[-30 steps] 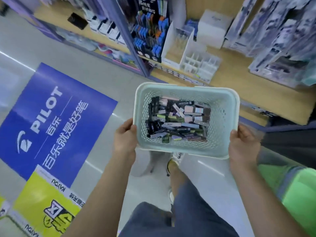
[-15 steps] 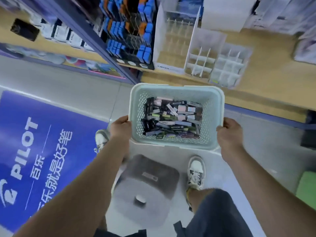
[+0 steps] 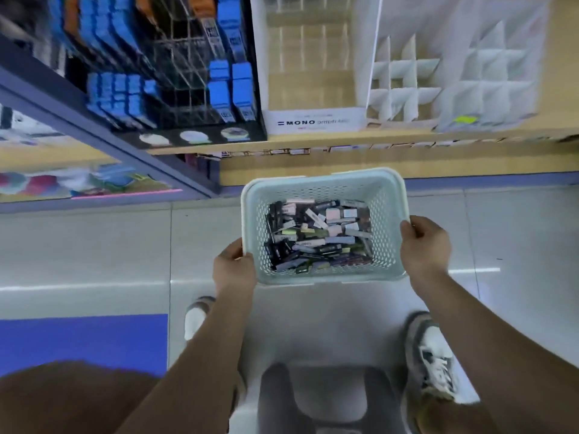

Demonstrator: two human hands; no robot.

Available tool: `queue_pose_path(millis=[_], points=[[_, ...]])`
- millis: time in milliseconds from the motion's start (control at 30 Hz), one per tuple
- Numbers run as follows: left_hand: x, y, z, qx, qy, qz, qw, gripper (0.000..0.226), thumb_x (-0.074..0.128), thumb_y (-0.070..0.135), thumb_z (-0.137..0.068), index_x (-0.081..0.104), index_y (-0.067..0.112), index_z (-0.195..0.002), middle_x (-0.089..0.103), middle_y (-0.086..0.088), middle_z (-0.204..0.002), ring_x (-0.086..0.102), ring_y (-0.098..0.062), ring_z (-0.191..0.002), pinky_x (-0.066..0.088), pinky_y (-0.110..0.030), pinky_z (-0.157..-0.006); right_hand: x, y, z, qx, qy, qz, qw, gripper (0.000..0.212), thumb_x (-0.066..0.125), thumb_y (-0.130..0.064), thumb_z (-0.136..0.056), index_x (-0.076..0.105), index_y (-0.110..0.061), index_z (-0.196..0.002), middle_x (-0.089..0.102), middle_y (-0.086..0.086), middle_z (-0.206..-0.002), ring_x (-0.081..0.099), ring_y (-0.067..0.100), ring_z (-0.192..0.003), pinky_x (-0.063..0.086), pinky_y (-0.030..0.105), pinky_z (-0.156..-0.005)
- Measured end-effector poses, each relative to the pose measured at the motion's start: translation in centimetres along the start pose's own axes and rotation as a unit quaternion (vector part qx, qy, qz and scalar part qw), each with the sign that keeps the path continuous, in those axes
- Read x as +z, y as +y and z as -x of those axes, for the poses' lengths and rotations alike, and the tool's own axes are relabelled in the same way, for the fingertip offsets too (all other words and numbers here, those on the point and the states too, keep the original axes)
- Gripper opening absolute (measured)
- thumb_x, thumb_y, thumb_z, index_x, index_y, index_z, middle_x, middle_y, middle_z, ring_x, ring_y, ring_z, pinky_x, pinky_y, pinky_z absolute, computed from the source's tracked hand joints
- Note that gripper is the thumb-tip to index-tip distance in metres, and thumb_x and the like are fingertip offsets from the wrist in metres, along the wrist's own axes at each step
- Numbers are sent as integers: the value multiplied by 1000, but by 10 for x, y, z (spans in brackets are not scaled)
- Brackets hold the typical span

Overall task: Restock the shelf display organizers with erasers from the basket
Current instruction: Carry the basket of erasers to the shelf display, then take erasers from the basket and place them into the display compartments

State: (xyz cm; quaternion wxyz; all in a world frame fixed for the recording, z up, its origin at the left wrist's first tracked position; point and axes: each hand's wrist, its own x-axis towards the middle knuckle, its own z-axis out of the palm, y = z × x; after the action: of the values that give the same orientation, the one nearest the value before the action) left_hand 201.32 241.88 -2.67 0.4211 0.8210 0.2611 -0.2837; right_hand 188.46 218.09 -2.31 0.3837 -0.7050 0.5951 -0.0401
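Observation:
I carry a pale green perforated basket [image 3: 326, 183] in front of me, just below the shelf edge. Its floor is covered with several small erasers [image 3: 318, 236] in black, white, pink and green sleeves. My left hand [image 3: 233, 266] grips the basket's near-left rim. My right hand [image 3: 424, 242] grips the right rim. On the wooden shelf above stand white display organizers: a tall one labelled MONO [image 3: 313, 120], a gridded one [image 3: 404, 86] and another gridded one [image 3: 488, 89] further right. Their visible compartments hold nothing.
A black wire rack [image 3: 175, 73] with blue and orange packs stands left of the organizers. A purple shelf post [image 3: 103, 136] slants at left. A grey step stool [image 3: 326, 399] sits on the tiled floor between my shoes. A blue floor sticker [image 3: 84, 339] lies at lower left.
I have stepped closer to the shelf and turned to face it. The basket, still held in both hands, now sits right under the organizers. The stool is now between my feet.

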Motion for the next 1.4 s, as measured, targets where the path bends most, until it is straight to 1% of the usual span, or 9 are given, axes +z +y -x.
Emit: queue_pose_path(millis=[300,400,467,633,833,1033,1133,1267,1400], points=[[8,-32,-33,155,50,-34,986,41,56,6,-90,63,26,-125,67,3,-118,65,-19,-99,50,-29,-92,55,37,5,-15,105,-17,994,26,47,-11,-97,56,-4,-73,49,11,-62,45,28,-61,32,31,-59],[10,-30,-33,183,51,-31,981,44,52,1,-87,65,28,-118,70,0,-104,67,-25,-89,56,-37,-80,57,38,7,-31,106,-31,993,25,45,-11,-97,61,2,-83,58,19,-70,52,34,-66,38,33,-61],[10,-21,-25,197,36,-70,977,47,47,-4,-81,65,26,-112,68,-3,-93,65,-29,-82,56,-36,-71,53,32,12,-27,85,-30,996,24,42,-7,-95,63,2,-91,59,19,-76,52,34,-68,38,33,-61],[14,14,7,262,57,-122,956,53,45,-4,-83,54,20,-130,53,-9,-124,57,-29,-102,48,-34,-86,32,0,29,-65,53,-67,994,41,46,-2,-91,56,-9,-130,64,18,-117,61,36,-99,44,34,-80],[51,34,28,357,-89,-198,909,32,46,5,-94,70,21,-108,68,4,-115,61,-12,-89,45,-18,-81,41,-26,33,-169,-75,-31,982,27,51,-6,-93,67,-12,-114,71,7,-108,64,25,-95,47,27,-84],[83,18,-18,341,-152,-387,843,31,50,9,-89,71,23,-107,68,-1,-113,63,-23,-99,48,-28,-80,92,-9,25,-112,-212,83,967,40,51,-7,-90,55,-15,-129,64,15,-119,63,35,-100,53,41,-84],[100,8,-45,335,-147,-458,810,39,55,11,-87,57,20,-124,52,-6,-136,48,-27,-118,46,-37,-93,105,7,0,-144,-223,118,957,50,54,-10,-92,44,-17,-140,55,12,-136,57,33,-114,48,38,-94],[117,-8,-60,287,-155,-537,778,86,60,7,-85,10,31,-150,-13,6,-158,-4,-31,-145,31,-56,-109,130,25,-40,-146,-265,146,942,75,62,-16,-90,21,-19,-152,27,9,-157,34,31,-139,33,38,-112],[117,-14,-66,335,-97,-583,734,80,69,8,-80,26,31,-144,7,-6,-152,16,-31,-136,46,-43,-100,157,43,-48,-162,-309,250,903,95,70,-32,-84,4,-35,-152,3,6,-162,6,34,-148,21,52,-116]])
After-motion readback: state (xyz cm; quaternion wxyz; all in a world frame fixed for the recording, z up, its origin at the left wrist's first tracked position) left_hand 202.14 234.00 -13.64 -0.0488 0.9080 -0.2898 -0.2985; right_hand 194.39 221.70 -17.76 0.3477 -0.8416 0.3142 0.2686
